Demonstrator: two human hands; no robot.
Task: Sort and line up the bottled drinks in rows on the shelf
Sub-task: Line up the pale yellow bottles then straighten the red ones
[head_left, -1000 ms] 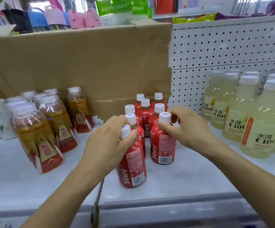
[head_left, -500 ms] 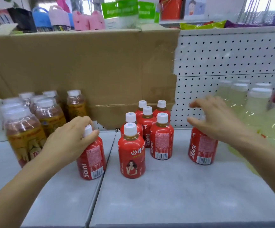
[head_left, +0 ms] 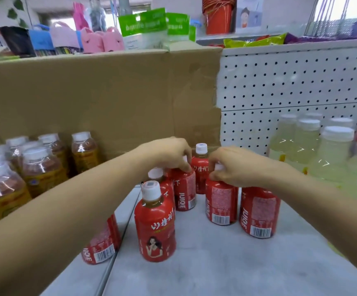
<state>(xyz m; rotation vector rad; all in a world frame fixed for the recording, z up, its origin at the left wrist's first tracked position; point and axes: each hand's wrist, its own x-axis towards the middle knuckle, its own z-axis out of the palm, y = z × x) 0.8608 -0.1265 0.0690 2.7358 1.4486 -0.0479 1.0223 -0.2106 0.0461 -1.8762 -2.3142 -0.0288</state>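
Several small red juice bottles with white caps stand on the grey shelf [head_left: 216, 263]. My left hand [head_left: 169, 152] grips the cap of one red bottle [head_left: 184, 189] in the middle of the group. My right hand [head_left: 233, 165] grips the cap of another red bottle [head_left: 221, 204] just to its right. A front bottle [head_left: 155, 227] shows a printed figure. One red bottle [head_left: 100, 246] stands apart at the left, half hidden under my left forearm. Another [head_left: 258, 212] stands apart at the right under my right forearm.
Amber tea bottles [head_left: 40, 169] crowd the shelf's left side. Pale yellow bottles [head_left: 331, 154] stand at the right. A cardboard sheet [head_left: 100, 97] and white pegboard [head_left: 290, 86] form the back wall. A seam [head_left: 111, 263] divides the shelf boards.
Both hands let go of the two bottles set apart at left and right. They moved back to the centre group and each took hold of a bottle cap there.
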